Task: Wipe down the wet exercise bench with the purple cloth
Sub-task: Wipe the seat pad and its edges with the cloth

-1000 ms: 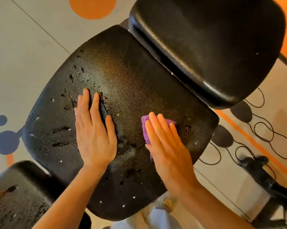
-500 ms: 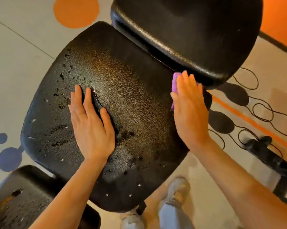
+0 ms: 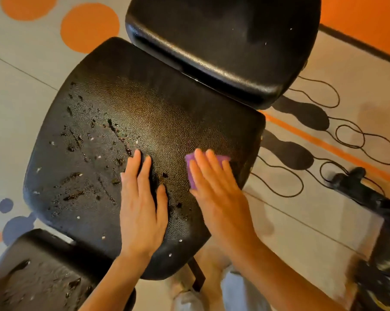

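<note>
The black padded bench seat (image 3: 126, 104) fills the middle of the view, with water drops and wet streaks across its left half. My left hand (image 3: 142, 205) lies flat on the seat near its front middle, fingers together. My right hand (image 3: 216, 189) presses flat on the purple cloth (image 3: 190, 171) near the seat's right edge. Only the cloth's left strip and far corner show from under the fingers. The right hand is blurred by motion.
A second black pad (image 3: 223, 37) stands behind the seat, and a wet third pad (image 3: 43, 277) sits at the lower left. Black cables (image 3: 346, 140) loop on the floor to the right, beside dark equipment (image 3: 364, 189). My legs (image 3: 234, 292) show below the seat.
My right hand slid the cloth from the seat's far right corner back toward me along the right edge. My left hand shifted toward the seat's front, uncovering wet streaks on the left half.
</note>
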Tool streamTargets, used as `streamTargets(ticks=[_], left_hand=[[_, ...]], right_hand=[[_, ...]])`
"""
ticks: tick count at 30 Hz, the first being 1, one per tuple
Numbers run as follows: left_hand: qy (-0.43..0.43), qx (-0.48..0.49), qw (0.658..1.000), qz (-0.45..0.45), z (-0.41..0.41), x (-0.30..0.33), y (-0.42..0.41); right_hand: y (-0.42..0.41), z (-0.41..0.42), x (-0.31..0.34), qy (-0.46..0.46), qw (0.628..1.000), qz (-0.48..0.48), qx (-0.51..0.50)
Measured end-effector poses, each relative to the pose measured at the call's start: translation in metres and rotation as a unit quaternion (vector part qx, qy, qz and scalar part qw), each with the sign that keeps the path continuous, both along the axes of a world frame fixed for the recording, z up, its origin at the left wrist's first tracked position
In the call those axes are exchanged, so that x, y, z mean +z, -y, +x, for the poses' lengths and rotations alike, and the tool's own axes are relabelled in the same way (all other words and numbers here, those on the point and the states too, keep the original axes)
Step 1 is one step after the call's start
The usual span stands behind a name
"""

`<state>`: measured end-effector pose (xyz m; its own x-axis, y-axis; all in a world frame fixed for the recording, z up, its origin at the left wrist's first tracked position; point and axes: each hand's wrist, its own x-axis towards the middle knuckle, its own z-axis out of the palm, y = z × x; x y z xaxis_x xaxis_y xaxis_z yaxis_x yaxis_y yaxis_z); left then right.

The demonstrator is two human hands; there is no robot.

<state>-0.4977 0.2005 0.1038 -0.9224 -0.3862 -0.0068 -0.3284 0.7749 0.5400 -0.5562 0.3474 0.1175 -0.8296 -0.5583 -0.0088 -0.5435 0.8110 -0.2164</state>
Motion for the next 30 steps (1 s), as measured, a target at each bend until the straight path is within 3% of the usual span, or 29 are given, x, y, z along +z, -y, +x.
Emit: streamTargets(ticks=[2,3,6,8,11,13,16,19,22,25,28,30], left_hand=[[0.003,-0.004,1.000,-0.019,0.001,-0.002,0.000],[0.002,-0.006,1.000,-0.029,0.001,-0.003,0.000],[0.005,-0.007,0.999,-0.048,0.000,-0.004,-0.001],[0.004,-0.010,0.999,-0.054,0.000,-0.005,-0.001],[0.005,-0.011,0.998,-0.058,-0.001,-0.006,0.000],[0.006,-0.010,0.998,-0.058,0.000,-0.005,-0.001],[-0.002,-0.012,0.998,-0.062,0.000,-0.005,-0.002],[-0.006,-0.012,0.998,-0.069,0.001,-0.006,-0.003],[-0.012,-0.016,0.997,-0.070,0.000,-0.005,-0.002],[-0.009,-0.015,0.997,-0.073,0.001,-0.004,-0.002],[-0.008,-0.013,0.997,-0.077,0.001,-0.005,-0.002],[-0.009,-0.016,0.997,-0.076,0.002,-0.006,-0.003]], right_hand=[[-0.023,-0.007,-0.007,0.009,0.994,0.000,0.108],[-0.028,-0.029,-0.009,0.005,0.996,-0.013,0.093],[-0.020,-0.093,0.000,0.010,0.985,-0.103,-0.138],[-0.006,-0.065,-0.003,-0.006,0.977,-0.105,-0.183],[-0.015,0.004,-0.005,-0.018,0.999,-0.040,-0.022],[-0.030,-0.016,-0.006,-0.010,0.999,-0.043,0.025],[-0.021,-0.093,-0.002,0.001,0.988,-0.099,-0.116],[-0.009,-0.070,-0.005,-0.008,0.979,-0.103,-0.178],[-0.015,0.027,-0.007,-0.019,0.997,-0.044,-0.053],[-0.030,0.010,-0.014,-0.020,0.998,-0.015,0.051],[-0.018,-0.073,-0.004,-0.012,0.994,-0.029,-0.104],[-0.007,-0.073,-0.001,-0.001,0.978,-0.062,-0.199]])
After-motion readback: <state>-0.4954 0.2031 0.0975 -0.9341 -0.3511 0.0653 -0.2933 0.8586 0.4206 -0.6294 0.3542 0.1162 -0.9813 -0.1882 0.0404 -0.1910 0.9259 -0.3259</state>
